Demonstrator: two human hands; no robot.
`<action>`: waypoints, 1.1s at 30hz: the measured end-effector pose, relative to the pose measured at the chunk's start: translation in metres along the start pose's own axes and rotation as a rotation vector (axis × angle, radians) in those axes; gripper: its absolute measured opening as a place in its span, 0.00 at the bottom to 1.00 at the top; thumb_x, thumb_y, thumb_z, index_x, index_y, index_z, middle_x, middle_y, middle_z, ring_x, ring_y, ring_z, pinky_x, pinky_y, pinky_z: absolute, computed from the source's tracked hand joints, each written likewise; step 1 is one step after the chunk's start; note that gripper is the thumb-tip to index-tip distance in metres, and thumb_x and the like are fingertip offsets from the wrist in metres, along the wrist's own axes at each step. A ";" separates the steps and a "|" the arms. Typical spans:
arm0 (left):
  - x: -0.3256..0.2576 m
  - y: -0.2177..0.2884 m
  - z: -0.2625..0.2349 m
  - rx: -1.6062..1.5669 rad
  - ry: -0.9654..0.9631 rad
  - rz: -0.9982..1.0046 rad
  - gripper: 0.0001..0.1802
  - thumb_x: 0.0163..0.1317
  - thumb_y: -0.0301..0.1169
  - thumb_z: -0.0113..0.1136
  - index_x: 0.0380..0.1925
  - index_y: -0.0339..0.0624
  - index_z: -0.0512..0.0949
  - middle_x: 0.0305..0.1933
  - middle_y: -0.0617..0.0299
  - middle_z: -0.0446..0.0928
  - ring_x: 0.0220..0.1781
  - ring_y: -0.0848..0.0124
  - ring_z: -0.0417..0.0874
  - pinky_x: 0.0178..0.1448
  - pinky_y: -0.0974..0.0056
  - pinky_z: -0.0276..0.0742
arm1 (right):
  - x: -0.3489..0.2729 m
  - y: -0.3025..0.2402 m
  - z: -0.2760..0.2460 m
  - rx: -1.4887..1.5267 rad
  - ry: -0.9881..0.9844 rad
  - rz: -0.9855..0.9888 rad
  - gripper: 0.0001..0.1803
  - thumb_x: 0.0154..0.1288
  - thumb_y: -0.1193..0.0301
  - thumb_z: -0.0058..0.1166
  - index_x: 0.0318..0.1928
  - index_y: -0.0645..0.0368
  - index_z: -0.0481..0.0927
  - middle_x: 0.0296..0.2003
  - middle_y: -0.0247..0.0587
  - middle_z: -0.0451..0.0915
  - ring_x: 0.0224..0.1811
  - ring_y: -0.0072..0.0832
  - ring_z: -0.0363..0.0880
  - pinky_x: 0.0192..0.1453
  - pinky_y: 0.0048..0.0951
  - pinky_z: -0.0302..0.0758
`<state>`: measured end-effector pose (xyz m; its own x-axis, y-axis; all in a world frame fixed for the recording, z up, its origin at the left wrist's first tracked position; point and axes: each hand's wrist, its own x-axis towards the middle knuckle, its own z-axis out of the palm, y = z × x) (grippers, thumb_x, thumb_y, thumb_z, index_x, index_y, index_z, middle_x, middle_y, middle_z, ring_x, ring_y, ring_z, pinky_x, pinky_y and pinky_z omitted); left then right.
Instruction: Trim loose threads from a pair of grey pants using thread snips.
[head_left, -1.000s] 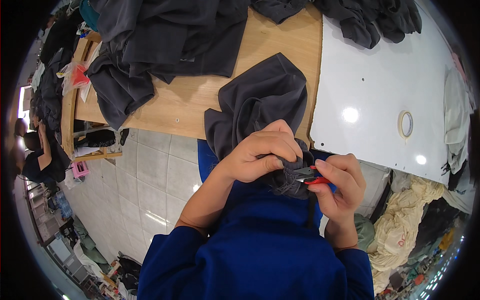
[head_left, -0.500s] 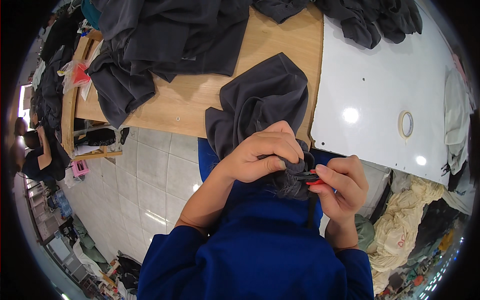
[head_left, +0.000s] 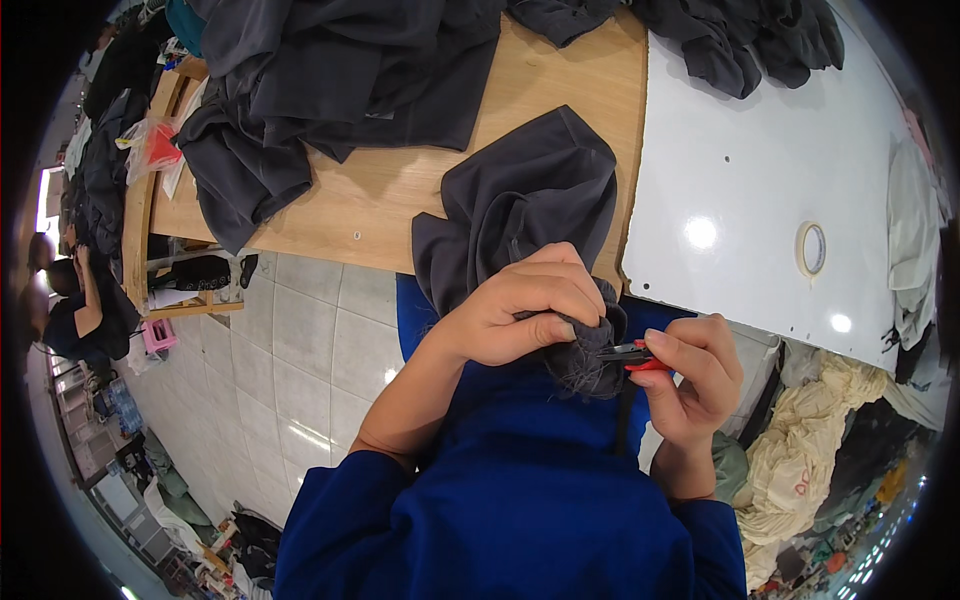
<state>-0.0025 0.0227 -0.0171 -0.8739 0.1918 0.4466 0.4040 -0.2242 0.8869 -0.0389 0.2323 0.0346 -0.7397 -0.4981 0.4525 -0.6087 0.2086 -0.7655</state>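
Note:
Dark grey fabric (head_left: 540, 185) drapes over the wooden table's front edge toward my lap. My left hand (head_left: 535, 308) pinches a bunched part of it, where loose threads stick out along the edge. Between the thumb and fingers of my right hand (head_left: 695, 375) is a small pair of thread snips (head_left: 640, 356) with red handles and dark metal blades. The blade tips point left, right at the frayed edge of the fabric. Whether they touch a thread is too small to tell.
Heaps of dark grey fabric (head_left: 340, 75) cover the far side of the wooden table (head_left: 380, 200). A tape roll (head_left: 811, 248) lies on the white board (head_left: 690, 180) at right. Cream cloth (head_left: 800, 470) is piled below it. A seated person (head_left: 80, 305) is far left, near a pink stool (head_left: 159, 335).
My right hand has shifted slightly to the right with the snips, so more of the blades shows. My left hand and the fabric stay nearly where they were.

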 end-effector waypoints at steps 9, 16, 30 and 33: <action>0.003 0.006 -0.001 0.094 -0.024 -0.011 0.07 0.57 0.32 0.58 0.31 0.41 0.79 0.34 0.63 0.77 0.36 0.67 0.71 0.48 0.64 0.61 | 0.002 -0.003 -0.002 -0.043 -0.030 -0.013 0.19 0.39 0.69 0.68 0.37 0.54 0.84 0.25 0.33 0.73 0.23 0.25 0.66 0.24 0.23 0.60; 0.002 0.009 0.000 0.121 -0.016 -0.022 0.08 0.56 0.33 0.59 0.31 0.41 0.79 0.32 0.62 0.77 0.35 0.67 0.71 0.48 0.64 0.61 | 0.003 -0.003 -0.004 -0.084 -0.053 -0.055 0.17 0.40 0.68 0.68 0.36 0.54 0.84 0.24 0.32 0.73 0.23 0.24 0.65 0.24 0.23 0.59; 0.005 0.005 0.007 0.225 0.119 -0.108 0.12 0.63 0.35 0.52 0.34 0.36 0.77 0.33 0.60 0.76 0.36 0.66 0.71 0.46 0.65 0.63 | 0.005 -0.001 0.031 0.079 -0.058 0.041 0.21 0.40 0.69 0.70 0.40 0.56 0.82 0.16 0.31 0.64 0.17 0.27 0.63 0.21 0.24 0.59; 0.005 0.003 0.006 0.209 0.217 -0.178 0.12 0.64 0.35 0.51 0.33 0.35 0.76 0.32 0.60 0.75 0.36 0.66 0.70 0.45 0.66 0.65 | -0.001 0.008 0.036 -0.019 -0.124 -0.199 0.17 0.40 0.69 0.67 0.37 0.53 0.84 0.14 0.29 0.60 0.14 0.23 0.60 0.18 0.25 0.54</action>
<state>-0.0035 0.0284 -0.0114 -0.9637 -0.0027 0.2669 0.2669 -0.0007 0.9637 -0.0327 0.2039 0.0117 -0.5648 -0.6302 0.5328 -0.7451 0.1118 -0.6576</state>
